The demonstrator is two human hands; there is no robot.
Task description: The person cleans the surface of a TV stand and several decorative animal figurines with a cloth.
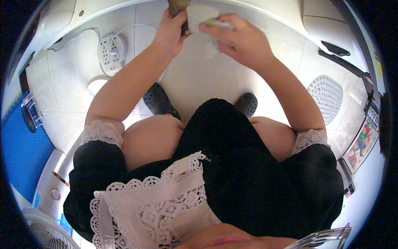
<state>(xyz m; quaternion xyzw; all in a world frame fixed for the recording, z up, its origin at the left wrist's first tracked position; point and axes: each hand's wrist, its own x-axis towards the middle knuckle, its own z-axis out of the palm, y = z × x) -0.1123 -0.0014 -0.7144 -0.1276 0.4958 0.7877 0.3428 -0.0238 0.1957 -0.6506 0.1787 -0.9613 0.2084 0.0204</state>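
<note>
At the top of the view my left hand point(169, 34) is closed around a brown-gold object with a ribbed surface point(178, 7). Its upper end is cut off by the frame, and my fingers cover much of it, so its kind is unclear. To the right, my right hand point(241, 39) grips a pale, whitish cloth point(203, 17), pinched between thumb and fingers. That hand and the cloth are blurred. The cloth's left edge lies right beside the brown-gold object; whether they touch cannot be told.
Below my left hand, a white round power strip point(111, 56) with a plugged-in cable stands on the tiled floor point(60, 77). Dark perforated clogs point(158, 99) are on my feet. A grey studded mat point(326, 98) lies right; a fan point(46, 230) stands lower left. A white curved edge point(108, 11) spans the top.
</note>
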